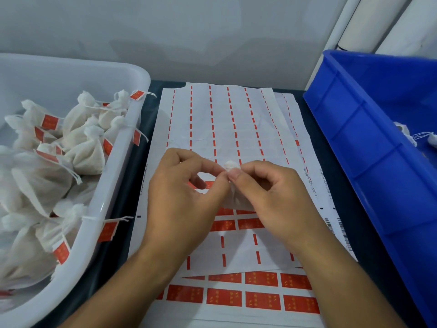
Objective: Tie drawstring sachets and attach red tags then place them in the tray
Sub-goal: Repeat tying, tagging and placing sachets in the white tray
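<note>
A small white sachet point(236, 197) is held above the middle of the bench point(369, 223), over the sheets of red tags point(262, 299). Its gathered neck is pinched between the thumb and forefinger of the left hand point(182, 197) and those of the right hand point(272, 195), so both hands are closed narrowly on the sachet, fingertips almost meeting.

The sachet is judged to be light and soft: thin, limp cloth that can be crumpled or torn at the seam if pulled hard, with a loose filling that shifts. It is best taken at the neck, just under the puckered top, where the drawstring runs (a grip on the belly would only squash it). The string itself is likely thin and slippery, so a firm pinch is called for.

Much is hidden. The sachet's body is largely covered by the right hand, and the drawstring cannot be made out at all, so whether a knot has been made cannot be told. No tag can be seen on this sachet.

The white tray point(113, 185) of finished sachets point(87, 152) is cut off at the left edge, and the blue bin point(378, 147) at the right shows only a corner of its contents.
</note>
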`<state>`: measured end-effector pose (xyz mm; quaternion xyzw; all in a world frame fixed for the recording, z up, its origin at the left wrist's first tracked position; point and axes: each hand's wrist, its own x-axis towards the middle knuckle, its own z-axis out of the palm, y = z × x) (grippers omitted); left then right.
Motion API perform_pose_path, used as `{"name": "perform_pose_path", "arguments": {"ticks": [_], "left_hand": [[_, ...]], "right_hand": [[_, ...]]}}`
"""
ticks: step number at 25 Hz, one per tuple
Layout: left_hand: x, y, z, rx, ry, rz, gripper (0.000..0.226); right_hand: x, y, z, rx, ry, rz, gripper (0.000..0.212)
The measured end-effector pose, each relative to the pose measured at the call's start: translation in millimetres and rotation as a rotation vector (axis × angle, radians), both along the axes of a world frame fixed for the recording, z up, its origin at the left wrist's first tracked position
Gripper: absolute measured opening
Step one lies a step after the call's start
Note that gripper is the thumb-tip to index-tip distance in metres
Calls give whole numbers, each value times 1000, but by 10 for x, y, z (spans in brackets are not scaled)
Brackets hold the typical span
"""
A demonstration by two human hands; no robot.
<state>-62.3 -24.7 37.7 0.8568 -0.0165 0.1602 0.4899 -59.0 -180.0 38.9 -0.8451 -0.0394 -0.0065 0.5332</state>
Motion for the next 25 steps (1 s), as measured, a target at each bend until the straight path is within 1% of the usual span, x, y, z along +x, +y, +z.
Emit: {"name": "perform_pose_path", "arguments": {"ticks": [2, 4, 7, 8, 10, 13, 14, 17, 21, 25], "left_hand": [[-5, -15, -7, 3, -18, 12, 9], [-6, -35, -21, -49, 5, 13, 9], [10, -43, -31, -254, 173, -8, 13], [14, -39, -33, -321, 229, -18, 14], [16, -42, -23, -384, 287, -29, 17], [26, -45, -10, -415, 260, -37, 21], [33, -41, -7, -425, 250, -39, 20], [46, -21, 14, -427, 220, -42, 16], [22, 1, 33, -387, 123, -48, 8], [30, 16, 29, -462, 117, -44, 16]], "right_hand": [[-10, 9, -1, 19, -14, -16, 15], [-23, 18, 13, 34, -24, -29, 18], [-40, 53, 27, 25, -38, -21, 38], [-43, 73, 24, 13, -42, -17, 40], [-55, 95, 7, -16, -61, -13, 35], [-62, 119, -11, -55, -119, -9, 13], [-67, 126, -13, -46, -143, -10, 10], [-82, 130, -18, 20, -198, -39, 9], [-89, 129, -3, 74, -182, -68, 9], [-88, 128, 16, 74, -156, -89, 11]]}}
